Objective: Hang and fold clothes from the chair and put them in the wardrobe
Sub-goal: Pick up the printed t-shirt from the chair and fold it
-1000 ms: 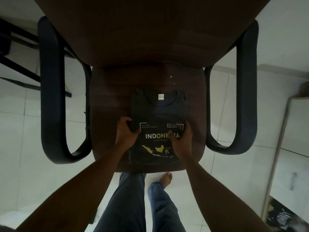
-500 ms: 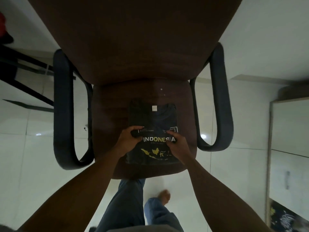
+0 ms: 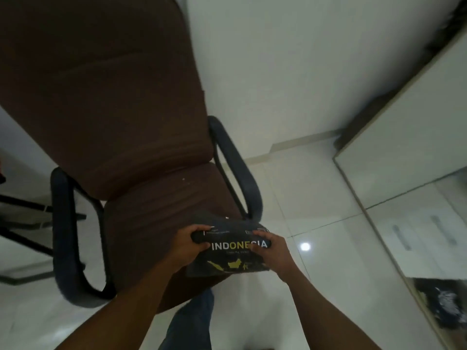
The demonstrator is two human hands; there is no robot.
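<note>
Both hands have closed on the shirt. The left hand (image 3: 188,245) is curled round its left edge with the thumb on top, and the right hand (image 3: 271,251) pinches the right edge the same way, fingers tucked underneath. Between them the folded dark T-shirt (image 3: 235,265), with INDONESIA and a yellow map printed on it, bows a little in the middle. Half a second ago it lay flat on the seat under their fingers; now it is raised and drawn toward the front edge of the brown office chair (image 3: 156,218), its near part already past the seat and over the person's jeans (image 3: 192,322). Whether the far edge still brushes the cushion, I cannot tell. The person's view has also swung right, where pale cabinet doors, likely the wardrobe (image 3: 414,152), stand beyond the tiled floor (image 3: 316,210). To me the folding looks finished, and carrying the bundle over without letting it sag open is what remains
</note>
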